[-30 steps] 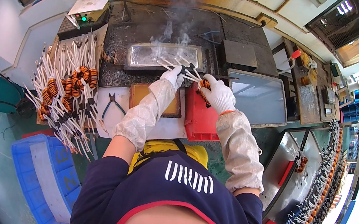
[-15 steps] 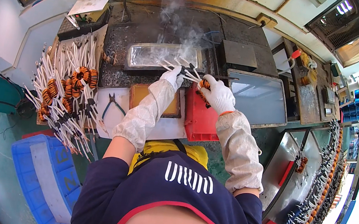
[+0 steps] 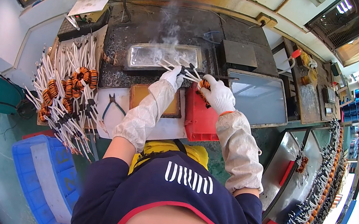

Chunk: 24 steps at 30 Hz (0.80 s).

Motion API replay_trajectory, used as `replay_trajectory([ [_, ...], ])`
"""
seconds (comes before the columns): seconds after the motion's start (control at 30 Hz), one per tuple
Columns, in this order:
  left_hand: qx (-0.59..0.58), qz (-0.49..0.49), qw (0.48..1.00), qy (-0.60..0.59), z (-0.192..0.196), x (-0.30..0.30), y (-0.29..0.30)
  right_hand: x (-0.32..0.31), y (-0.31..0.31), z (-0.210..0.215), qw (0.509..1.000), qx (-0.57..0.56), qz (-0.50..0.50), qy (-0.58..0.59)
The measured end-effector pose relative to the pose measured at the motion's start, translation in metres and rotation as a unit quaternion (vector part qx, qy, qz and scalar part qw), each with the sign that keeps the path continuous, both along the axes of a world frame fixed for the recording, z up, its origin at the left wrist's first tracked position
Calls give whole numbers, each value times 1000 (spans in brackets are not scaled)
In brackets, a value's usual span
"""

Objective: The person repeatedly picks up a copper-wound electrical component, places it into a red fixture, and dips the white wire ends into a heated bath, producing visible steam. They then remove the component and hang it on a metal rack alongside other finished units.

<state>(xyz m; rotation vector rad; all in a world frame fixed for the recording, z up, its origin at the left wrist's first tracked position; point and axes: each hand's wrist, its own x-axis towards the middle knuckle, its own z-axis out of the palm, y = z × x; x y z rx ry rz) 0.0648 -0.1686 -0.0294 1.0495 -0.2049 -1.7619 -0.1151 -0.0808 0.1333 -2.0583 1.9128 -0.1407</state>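
My gloved right hand [image 3: 220,96] is closed round an orange-wound toroidal coil [image 3: 204,86] beside the right end of the steaming molten-metal pot [image 3: 150,56]. White leads with black sleeves [image 3: 190,73] run leftward from that coil. They reach my gloved left hand [image 3: 173,77], whose fingers pinch them at the pot's near edge. Lead ends stick up over the pot's near right part; whether any touches the metal I cannot tell. Below my hands are a red bin [image 3: 199,117] and a shallow tray with a yellowish-brown surface [image 3: 138,99].
Many similar coils [image 3: 72,82] lie piled at the left. Green-handled cutters [image 3: 113,104] rest on the white board. Right of the pot sit a dark metal box [image 3: 239,55] and a grey-surfaced tray [image 3: 260,98]. A blue crate [image 3: 41,170] stands lower left; racked coils [image 3: 314,206] line the right.
The smoke over the pot has thinned and drifted left. Both hands, the coil and its leads stay in nearly the same place.
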Motion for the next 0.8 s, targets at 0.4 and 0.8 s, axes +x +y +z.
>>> replay_trajectory([
  [0.4, 0, -14, 1000, -2, 5, 1, 2, -1, -1, -4, 1000, -5, -4, 8],
  [0.8, 8, -3, 1000, 5, 0, 1, 1, -1, 0, -6, 1000, -16, -1, 10],
])
